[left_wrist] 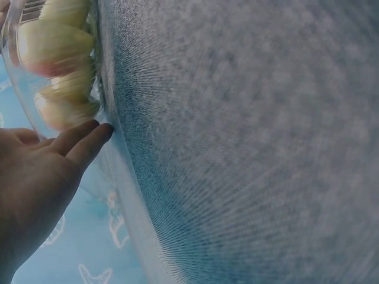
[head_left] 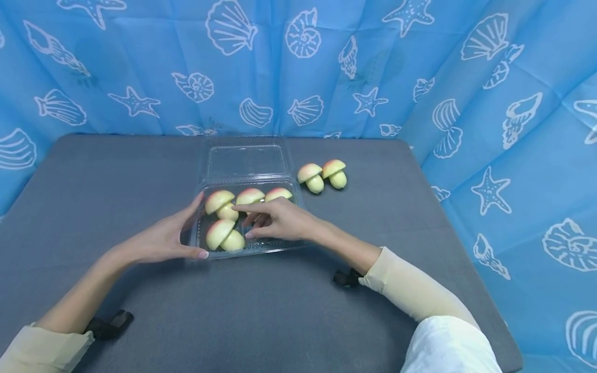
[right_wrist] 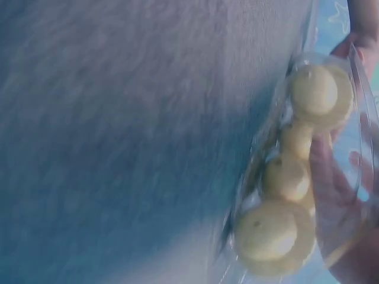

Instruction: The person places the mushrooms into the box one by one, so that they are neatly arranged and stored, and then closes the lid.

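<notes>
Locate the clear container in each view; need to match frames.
Head: container just left of centre, lid open toward the far table edge.
Left wrist: container upper left, cut off by the frame.
Right wrist: container along the right side.
Shared landmark: blue curtain with white drawings, also lower left in left wrist, upper right in right wrist.
</notes>
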The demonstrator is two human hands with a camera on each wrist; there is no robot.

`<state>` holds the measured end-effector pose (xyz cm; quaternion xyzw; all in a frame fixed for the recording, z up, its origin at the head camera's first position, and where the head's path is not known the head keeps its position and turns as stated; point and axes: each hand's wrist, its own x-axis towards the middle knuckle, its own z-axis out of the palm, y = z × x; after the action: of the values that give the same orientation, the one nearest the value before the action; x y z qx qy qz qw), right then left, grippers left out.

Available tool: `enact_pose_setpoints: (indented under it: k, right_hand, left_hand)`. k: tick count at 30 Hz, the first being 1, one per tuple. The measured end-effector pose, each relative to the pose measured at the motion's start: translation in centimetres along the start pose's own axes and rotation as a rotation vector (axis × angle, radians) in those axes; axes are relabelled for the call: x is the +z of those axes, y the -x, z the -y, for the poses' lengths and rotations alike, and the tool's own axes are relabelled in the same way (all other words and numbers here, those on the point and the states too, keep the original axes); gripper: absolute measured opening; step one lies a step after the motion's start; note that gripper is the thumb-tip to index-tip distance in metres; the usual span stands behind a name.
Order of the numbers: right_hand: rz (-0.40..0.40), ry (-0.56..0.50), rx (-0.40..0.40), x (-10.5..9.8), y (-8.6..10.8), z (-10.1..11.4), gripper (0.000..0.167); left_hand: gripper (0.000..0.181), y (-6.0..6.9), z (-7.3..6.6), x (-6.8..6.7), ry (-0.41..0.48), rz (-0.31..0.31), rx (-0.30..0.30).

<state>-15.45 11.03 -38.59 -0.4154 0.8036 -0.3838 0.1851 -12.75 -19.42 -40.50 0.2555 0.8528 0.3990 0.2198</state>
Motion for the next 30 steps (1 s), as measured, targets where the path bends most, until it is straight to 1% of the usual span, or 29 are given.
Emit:
enact_pose_setpoints:
  k: [2, 7, 11, 13, 23, 30]
  right_hand:
    - [-0.025, -0.026, -0.016, -0.5, 0.4, -0.2, 0.061]
    - [-0.105, -0.03, -0.038, -1.7, 1.2, -0.6, 0.057]
    - [-0.157, -0.058, -0.036, -2.3, 1.7, -0.9, 0.057]
    - [-0.178, -0.071, -0.034, -2.6, 2.0, -1.1, 0.056]
    - [-0.235, -0.112, -0.053, -4.1, 3.2, -2.0, 0.053]
    - [-0.275, -0.112, -0.018, -5.2, 4.4, -2.1, 0.053]
  left_hand:
    - [0.124, 0.0, 0.0, 0.0, 0.002, 0.002, -0.001]
    - [0.124, -0.1, -0.1, -0.2, 0.004, 0.002, 0.012]
    - [0.123, 0.0, -0.1, -0.3, 0.01, 0.005, 0.018]
    - [0.122, 0.0, 0.0, -0.3, 0.012, 0.006, 0.01]
    - [0.121, 0.2, -0.2, -0.3, 0.022, 0.009, 0.02]
    - [0.122, 0.2, -0.4, -0.3, 0.026, 0.014, 0.01]
